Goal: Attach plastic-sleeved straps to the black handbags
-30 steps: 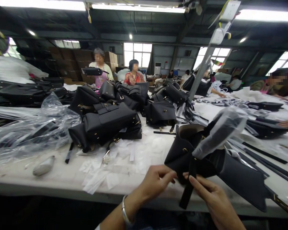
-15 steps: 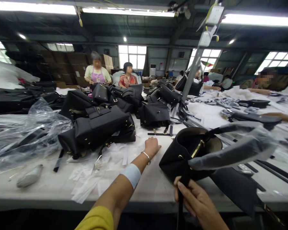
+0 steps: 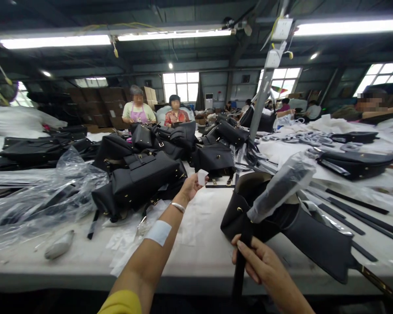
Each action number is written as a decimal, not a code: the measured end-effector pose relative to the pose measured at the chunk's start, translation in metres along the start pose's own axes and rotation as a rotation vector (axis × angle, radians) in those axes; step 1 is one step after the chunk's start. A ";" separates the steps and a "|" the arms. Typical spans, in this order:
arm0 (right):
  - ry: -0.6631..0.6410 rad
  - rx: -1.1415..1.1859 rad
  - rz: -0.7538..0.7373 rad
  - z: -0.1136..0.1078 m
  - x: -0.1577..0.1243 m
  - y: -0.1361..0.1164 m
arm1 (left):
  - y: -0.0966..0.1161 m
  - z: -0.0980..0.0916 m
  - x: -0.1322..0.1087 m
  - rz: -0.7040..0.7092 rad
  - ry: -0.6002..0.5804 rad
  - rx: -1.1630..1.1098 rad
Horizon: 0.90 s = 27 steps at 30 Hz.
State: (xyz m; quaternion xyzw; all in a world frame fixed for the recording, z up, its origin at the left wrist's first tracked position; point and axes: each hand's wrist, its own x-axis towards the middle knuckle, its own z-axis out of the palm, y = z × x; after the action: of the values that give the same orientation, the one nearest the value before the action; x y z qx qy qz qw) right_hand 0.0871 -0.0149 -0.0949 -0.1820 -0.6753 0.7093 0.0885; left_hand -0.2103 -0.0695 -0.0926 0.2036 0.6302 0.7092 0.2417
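My left arm [image 3: 150, 259] is extended forward and slightly rightward, forearm bare below a yellow sleeve [image 3: 121, 302], with a pale patch [image 3: 159, 233] on the forearm and a bracelet [image 3: 177, 206] at the wrist. My left hand [image 3: 191, 186] is the farther forward; its fingers are curled, the tips closed in a pinch. My right hand [image 3: 262, 261] is nearer my body, angled inward to the left, thumb extended and pressed toward the bent fingers. My right wrist [image 3: 290, 290] is bare. Both hands are well apart.
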 end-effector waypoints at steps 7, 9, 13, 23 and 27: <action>0.056 -0.004 -0.005 0.013 0.005 -0.002 | 0.003 -0.041 -0.039 -0.112 -0.024 -0.353; 0.053 -0.012 -0.016 0.015 0.007 0.001 | 0.000 -0.045 -0.056 -0.159 -0.045 -0.377; 0.082 -0.019 -0.031 0.022 0.011 0.005 | -0.007 -0.036 -0.103 -0.199 -0.108 -0.366; 0.093 -0.147 -0.004 0.023 0.008 0.005 | -0.030 0.011 -0.207 -0.054 -0.153 -0.033; 0.064 -0.239 -0.041 0.023 0.009 0.003 | -0.031 0.030 -0.209 -0.010 0.028 -0.086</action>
State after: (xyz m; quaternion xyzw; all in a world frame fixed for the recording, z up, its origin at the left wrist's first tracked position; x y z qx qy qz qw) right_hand 0.0704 -0.0334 -0.0985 -0.2001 -0.7553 0.6156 0.1023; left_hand -0.0230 -0.1684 -0.1162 0.1798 0.6034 0.7372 0.2451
